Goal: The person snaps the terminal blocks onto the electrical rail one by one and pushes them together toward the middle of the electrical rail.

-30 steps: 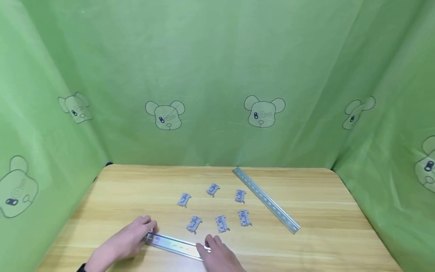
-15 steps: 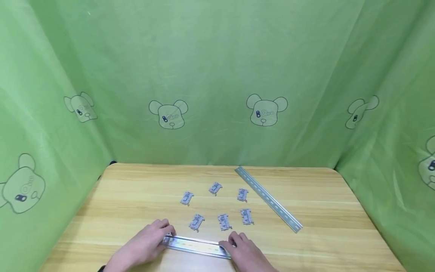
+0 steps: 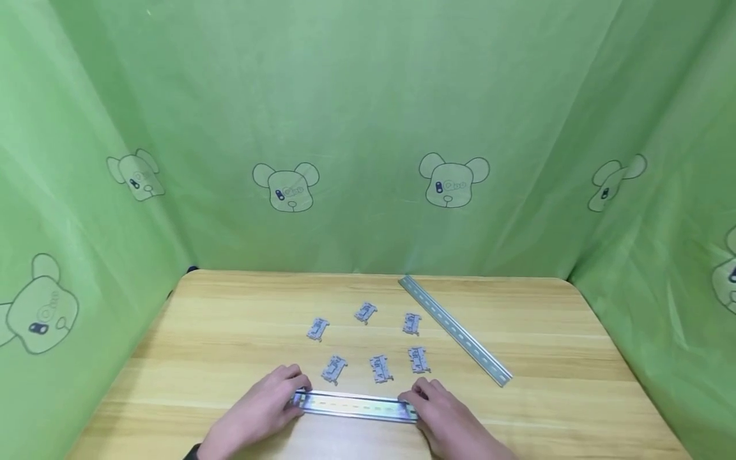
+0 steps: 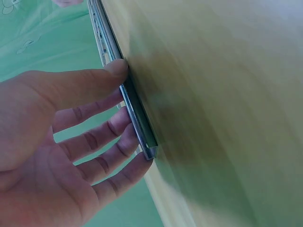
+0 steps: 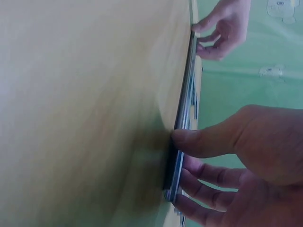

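Note:
A shiny slotted metal DIN rail lies crosswise near the front of the wooden table. My left hand grips its left end, thumb on the near edge and fingers along the far edge, as the left wrist view shows. At the other end my right hand pinches the rail the same way; in the right wrist view its thumb presses the near edge. Just beyond the rail lie several grey terminal blocks in two loose rows, the closest a short way past its far edge.
A second slotted DIN rail lies slantwise on the right, from the table's back edge toward the middle. Green curtains with bear-head drawings enclose the wooden table at the back and both sides.
Both hands have carried the rail rightward and levelled it, so it now lies nearly parallel to the table's front. The right hand has moved out to the rail's right end.

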Motion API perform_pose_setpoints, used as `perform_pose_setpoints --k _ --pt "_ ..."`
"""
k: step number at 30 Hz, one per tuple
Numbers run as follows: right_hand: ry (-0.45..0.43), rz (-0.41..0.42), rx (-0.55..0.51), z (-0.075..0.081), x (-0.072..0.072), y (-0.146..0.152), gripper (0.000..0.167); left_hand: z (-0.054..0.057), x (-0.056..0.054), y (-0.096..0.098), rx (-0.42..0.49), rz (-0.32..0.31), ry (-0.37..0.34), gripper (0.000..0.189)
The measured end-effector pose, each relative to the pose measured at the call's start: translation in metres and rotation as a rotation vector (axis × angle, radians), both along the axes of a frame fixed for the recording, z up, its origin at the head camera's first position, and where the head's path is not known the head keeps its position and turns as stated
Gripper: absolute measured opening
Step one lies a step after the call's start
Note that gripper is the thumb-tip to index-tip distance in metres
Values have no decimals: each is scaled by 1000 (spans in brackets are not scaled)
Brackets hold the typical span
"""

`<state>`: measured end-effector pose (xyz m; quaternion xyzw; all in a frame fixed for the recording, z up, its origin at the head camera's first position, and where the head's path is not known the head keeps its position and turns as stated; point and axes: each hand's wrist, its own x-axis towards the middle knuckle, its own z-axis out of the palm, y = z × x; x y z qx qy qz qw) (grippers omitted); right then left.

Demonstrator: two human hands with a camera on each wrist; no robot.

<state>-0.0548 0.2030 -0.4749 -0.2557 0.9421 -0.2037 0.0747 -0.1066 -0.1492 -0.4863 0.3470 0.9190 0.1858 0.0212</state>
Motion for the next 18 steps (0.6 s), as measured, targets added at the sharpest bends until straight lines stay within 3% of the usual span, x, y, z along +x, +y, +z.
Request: perform_pose_setpoints --k 7,18 --pt "63 -40 -12 -4 -6 19 32 -3 -2 7 15 -10 36 31" --pt "64 -43 -24 -7 -12 27 28 -5 -9 8 26 0 26 31"
